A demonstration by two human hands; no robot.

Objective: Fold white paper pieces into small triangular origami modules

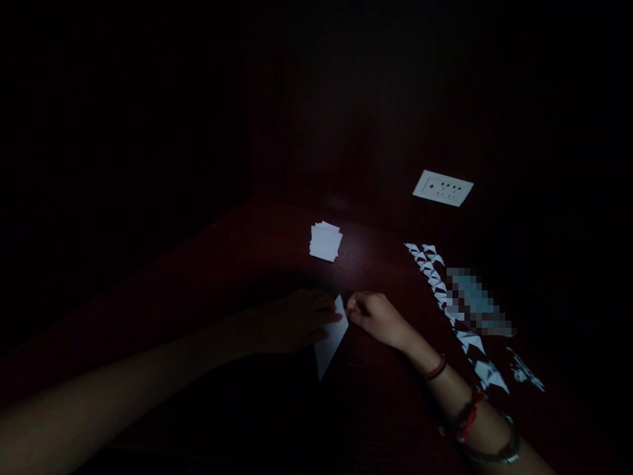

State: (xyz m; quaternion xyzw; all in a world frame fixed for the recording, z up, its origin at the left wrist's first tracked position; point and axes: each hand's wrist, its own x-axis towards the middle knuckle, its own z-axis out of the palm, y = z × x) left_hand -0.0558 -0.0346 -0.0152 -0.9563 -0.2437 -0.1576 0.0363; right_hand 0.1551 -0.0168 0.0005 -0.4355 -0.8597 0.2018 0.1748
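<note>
A white sheet of paper (330, 353), folded to a pointed triangle, lies on the dark red table in front of me. My left hand (299, 320) rests over its upper left part, fingers stretched out and pressing it down; a ring shows on one finger. At the paper's right corner, my right hand (378, 318) is curled, with thumb and fingertips pinched together at the edge. Exactly how much paper sits between those fingertips is hard to see in the dim light.
Beyond my hands sits a stack of white paper squares (325, 242). To the right runs a row of folded white paper pieces (435, 284), beside a blurred blue item (477, 300) and a small white-patterned object (525, 371). A socket plate (443, 189) is on the wall.
</note>
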